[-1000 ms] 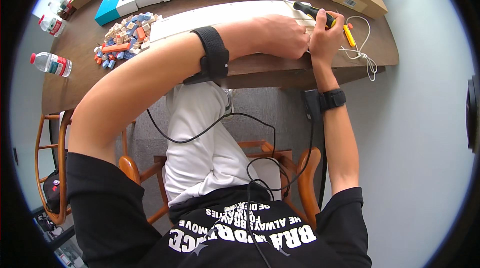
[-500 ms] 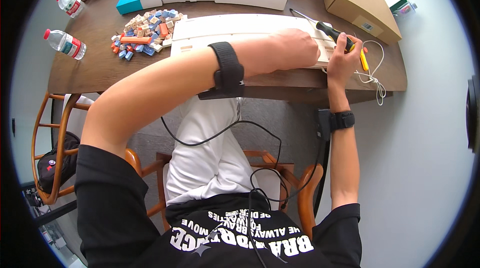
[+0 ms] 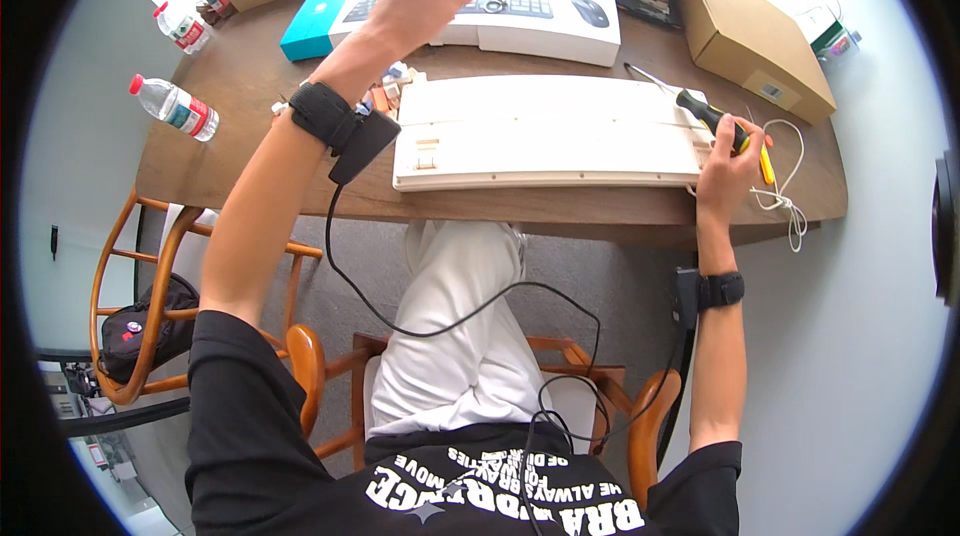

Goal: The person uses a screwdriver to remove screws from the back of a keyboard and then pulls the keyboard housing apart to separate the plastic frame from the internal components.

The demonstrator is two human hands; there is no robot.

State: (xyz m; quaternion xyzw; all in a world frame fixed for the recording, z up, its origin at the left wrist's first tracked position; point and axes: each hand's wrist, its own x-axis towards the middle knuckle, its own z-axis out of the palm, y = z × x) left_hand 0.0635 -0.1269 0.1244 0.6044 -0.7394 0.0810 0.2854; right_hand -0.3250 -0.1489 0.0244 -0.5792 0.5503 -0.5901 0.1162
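Note:
My left hand (image 3: 425,4) is raised over the keyboard box (image 3: 540,34), its fingers pinched together; whatever they hold, if anything, is too small to make out. A small dark ring-shaped thing (image 3: 495,4) lies on the box beside the fingertips. My right hand (image 3: 727,168) grips a screwdriver (image 3: 700,110) by its black and yellow handle, the metal shaft pointing to the far left. Under that hand is the right end of a cream keyboard (image 3: 560,136), lying underside up on the table. Loose keycaps (image 3: 385,96) are partly hidden behind my left wrist.
A brown cardboard box (image 3: 755,46) stands at the far right. A yellow-handled tool (image 3: 767,164) and a white cable (image 3: 797,206) lie near the right edge. Water bottles (image 3: 175,106) stand at the left. Black cables (image 3: 470,316) run from my wrist straps across my lap.
My left hand has moved from the keyboard's right part to far left, above the keyboard box. My right hand still holds the screwdriver. The whole view has shifted slightly.

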